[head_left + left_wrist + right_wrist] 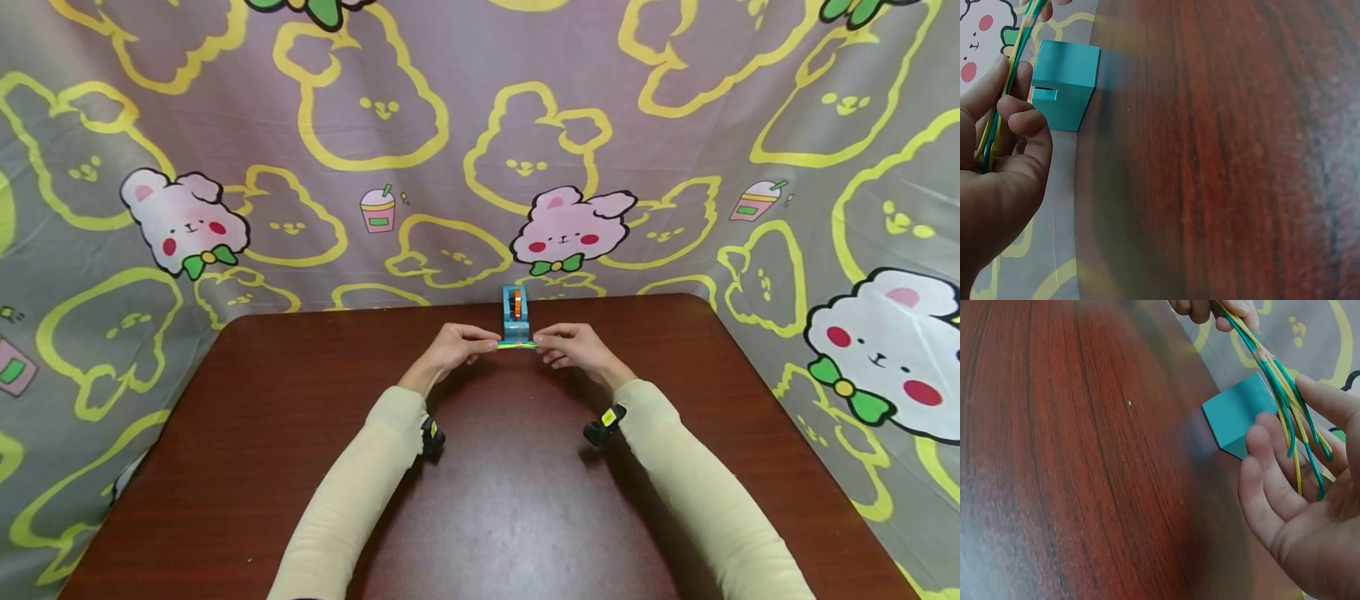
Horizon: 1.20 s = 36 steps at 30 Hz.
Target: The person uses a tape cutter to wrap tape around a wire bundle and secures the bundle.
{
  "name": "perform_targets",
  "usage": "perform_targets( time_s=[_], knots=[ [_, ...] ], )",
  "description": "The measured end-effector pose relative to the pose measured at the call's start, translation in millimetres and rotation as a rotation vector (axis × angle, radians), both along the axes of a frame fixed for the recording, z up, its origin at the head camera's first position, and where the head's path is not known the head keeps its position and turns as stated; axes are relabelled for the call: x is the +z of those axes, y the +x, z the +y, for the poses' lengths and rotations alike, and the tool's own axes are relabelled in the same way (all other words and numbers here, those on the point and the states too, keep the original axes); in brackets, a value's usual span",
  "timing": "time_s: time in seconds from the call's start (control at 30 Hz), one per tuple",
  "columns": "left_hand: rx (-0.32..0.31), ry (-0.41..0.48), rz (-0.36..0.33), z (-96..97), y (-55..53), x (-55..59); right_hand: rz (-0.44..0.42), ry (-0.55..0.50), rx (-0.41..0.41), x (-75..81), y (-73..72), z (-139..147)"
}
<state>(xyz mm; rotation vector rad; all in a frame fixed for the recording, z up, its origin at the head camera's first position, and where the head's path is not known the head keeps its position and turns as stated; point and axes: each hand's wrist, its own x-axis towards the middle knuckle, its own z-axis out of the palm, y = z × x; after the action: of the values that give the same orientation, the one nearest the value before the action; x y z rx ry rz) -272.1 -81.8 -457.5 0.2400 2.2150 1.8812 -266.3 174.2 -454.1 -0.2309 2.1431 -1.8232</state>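
Observation:
A bundle of thin green and yellow wires stretches between both hands, in front of a teal tape dispenser. My left hand pinches one end of the bundle between thumb and fingers. At the other end, my right hand has its thumb and forefinger on the strands. In the right wrist view, loose wire ends fan out across that palm, and a shiny clear wrap circles the bundle's middle. An orange tape core shows in the dispenser.
The dispenser stands near the far edge of a dark red-brown wooden table. Behind it hangs a grey curtain with cartoon bunnies, which also runs along both sides. Small black cameras are worn on the wrists.

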Motion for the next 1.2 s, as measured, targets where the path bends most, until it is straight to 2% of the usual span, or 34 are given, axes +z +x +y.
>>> perform_targets(
  time_s=[0.27, 0.43, 0.47, 0.67, 0.7, 0.9, 1.03, 1.2],
  knots=[
    [0.006, -0.020, 0.007, 0.8, 1.6, -0.2, -0.033, -0.031, 0.037, 1.8, 2.8, 4.6],
    [0.006, -0.022, -0.001, 1.9, 0.3, -2.2, 0.003, -0.025, 0.043, 3.9, 4.9, 5.4],
    [-0.002, -0.024, -0.010, 1.9, 1.9, 1.5, 0.013, -0.023, 0.043, 4.0, 5.1, 5.6],
    [-0.032, -0.041, -0.012, -1.9, -0.5, -0.1, 0.035, -0.037, 0.033, 2.2, 4.0, 6.0],
    [-0.034, -0.046, -0.003, -3.1, -3.0, -4.2, 0.036, -0.038, 0.029, 2.1, 3.9, 5.9],
    [-0.043, -0.127, -0.016, -10.6, -6.7, -1.2, 0.070, -0.004, 0.046, 3.0, 4.9, 7.5],
    [-0.055, -0.138, -0.079, -11.3, -9.6, 2.0, 0.118, 0.036, 0.043, 2.1, 4.8, 9.7],
    [-0.095, -0.116, -0.194, -7.6, -12.4, 4.6, 0.156, 0.078, 0.012, 1.2, 4.5, 10.6]
  ],
)
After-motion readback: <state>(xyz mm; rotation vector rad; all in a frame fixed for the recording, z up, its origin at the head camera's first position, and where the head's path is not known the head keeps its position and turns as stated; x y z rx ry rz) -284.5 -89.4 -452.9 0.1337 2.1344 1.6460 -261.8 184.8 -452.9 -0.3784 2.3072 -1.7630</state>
